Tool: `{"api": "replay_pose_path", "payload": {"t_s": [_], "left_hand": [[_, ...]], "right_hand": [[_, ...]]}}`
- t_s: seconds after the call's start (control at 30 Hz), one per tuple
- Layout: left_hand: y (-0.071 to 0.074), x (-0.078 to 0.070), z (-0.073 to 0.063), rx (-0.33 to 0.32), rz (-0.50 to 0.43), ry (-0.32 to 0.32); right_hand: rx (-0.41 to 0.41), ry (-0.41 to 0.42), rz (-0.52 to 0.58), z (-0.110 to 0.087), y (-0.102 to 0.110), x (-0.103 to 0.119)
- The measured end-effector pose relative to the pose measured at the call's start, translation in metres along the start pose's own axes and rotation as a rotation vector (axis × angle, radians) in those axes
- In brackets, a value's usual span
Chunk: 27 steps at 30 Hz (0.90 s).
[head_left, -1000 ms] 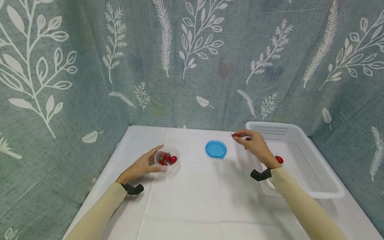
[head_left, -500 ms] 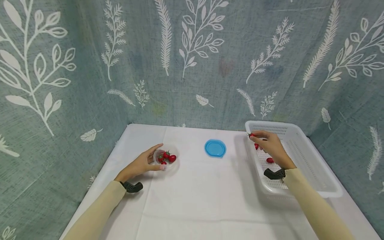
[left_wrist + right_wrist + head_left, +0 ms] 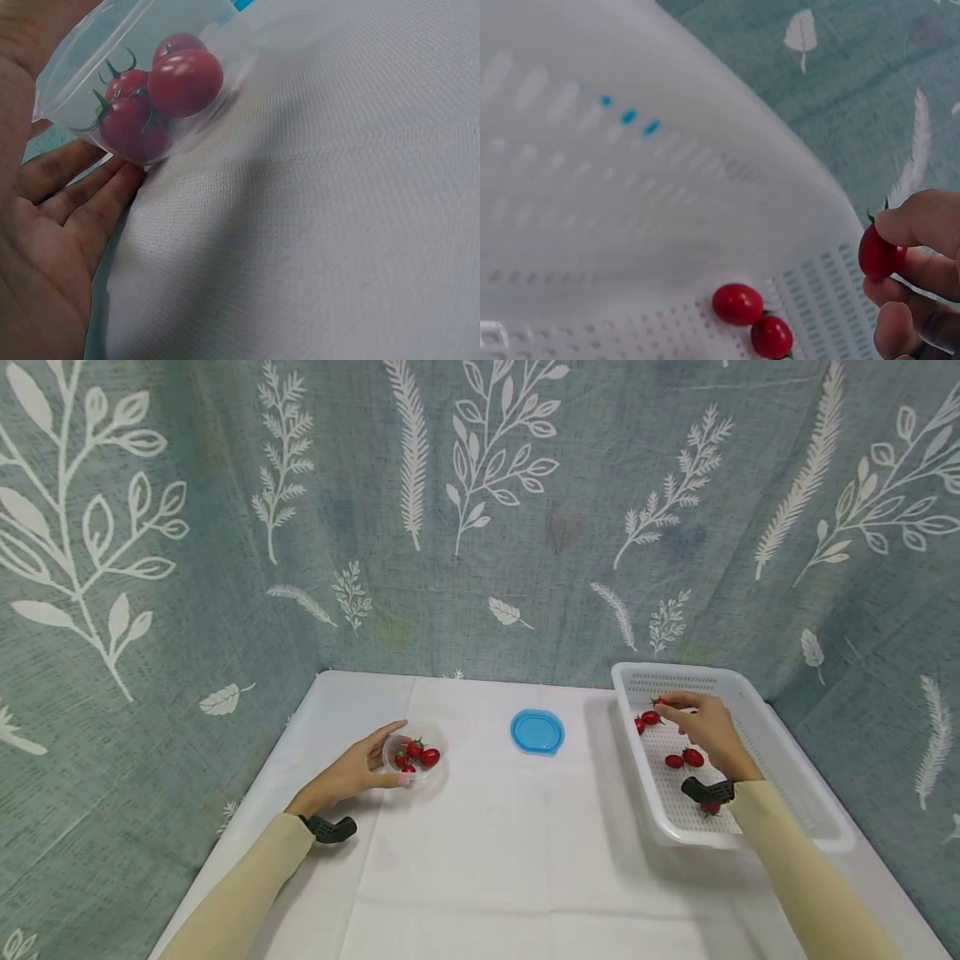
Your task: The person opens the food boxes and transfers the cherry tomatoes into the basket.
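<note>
My left hand holds a small clear plastic container on the table, thumb at the near side and fingers round the far side. Inside it lie several cherry tomatoes, some with green stems. Over the left part of a white perforated basket, my right hand pinches one cherry tomato between thumb and fingers. More cherry tomatoes lie on the basket floor, two of them close together below the hand in the right wrist view. The right forearm hides part of the basket.
A blue lid lies flat on the white tablecloth, between container and basket. Behind and at both sides hangs a grey-green curtain with white leaf prints. The basket's raised walls surround the loose tomatoes.
My right hand has moved right, carrying the pinched cherry tomato from beside the basket's left rim to above its inside. More tomatoes in the basket now show. The left hand stays at the container.
</note>
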<state>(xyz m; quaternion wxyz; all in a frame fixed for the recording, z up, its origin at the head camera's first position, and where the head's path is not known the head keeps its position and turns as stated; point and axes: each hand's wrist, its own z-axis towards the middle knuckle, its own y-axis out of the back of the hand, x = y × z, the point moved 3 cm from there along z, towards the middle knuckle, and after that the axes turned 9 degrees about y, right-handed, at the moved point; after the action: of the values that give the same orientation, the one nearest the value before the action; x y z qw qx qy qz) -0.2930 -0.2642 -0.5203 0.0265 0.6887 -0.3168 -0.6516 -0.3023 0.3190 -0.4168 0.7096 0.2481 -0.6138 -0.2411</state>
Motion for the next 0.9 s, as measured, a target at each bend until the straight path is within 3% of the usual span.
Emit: {"api": "replay_pose_path", "payload": {"t_s": [0.47,0.9], "left_hand": [[-0.001,0.0,-0.002,0.001,-0.033,-0.001],[-0.002,-0.003,-0.005,-0.006,-0.013,-0.001]], "right_hand": [[0.029,-0.094,-0.063,-0.001,0.011,-0.031],[0.032,-0.139,-0.163,-0.003,0.013,-0.042]]}}
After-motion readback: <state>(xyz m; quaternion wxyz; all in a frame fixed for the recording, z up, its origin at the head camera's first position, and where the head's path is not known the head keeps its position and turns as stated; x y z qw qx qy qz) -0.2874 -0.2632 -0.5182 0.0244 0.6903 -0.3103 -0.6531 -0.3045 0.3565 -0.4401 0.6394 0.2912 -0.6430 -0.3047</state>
